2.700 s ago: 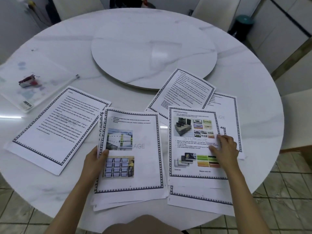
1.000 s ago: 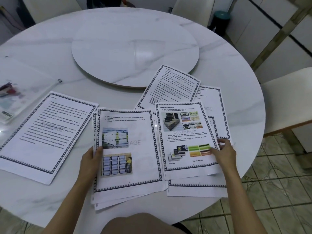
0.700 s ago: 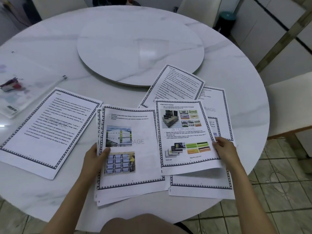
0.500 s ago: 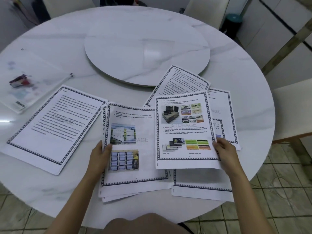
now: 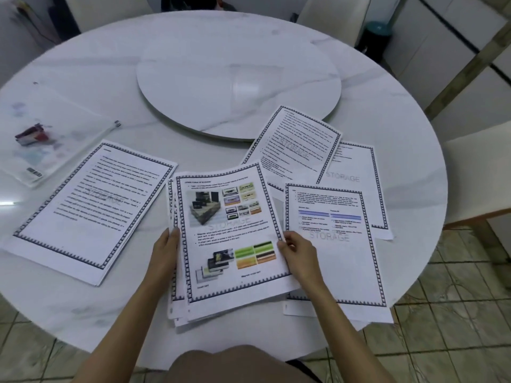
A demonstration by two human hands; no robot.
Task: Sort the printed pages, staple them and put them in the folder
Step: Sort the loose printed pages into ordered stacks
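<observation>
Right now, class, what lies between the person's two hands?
The head view shows the picture page atop the middle stack, left hand and right hand at its side edges.

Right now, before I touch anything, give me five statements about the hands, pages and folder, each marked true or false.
1. The right hand pinches the right edge of the picture page. True.
2. The right stack has blue bars on its top page. True.
3. The picture page lies on the right stack. False: it lies on the middle stack.
4. The left hand holds the middle stack's left edge. True.
5. The clear folder lies on the turntable. False: it lies at the left side of the table, apart from the turntable.
</observation>
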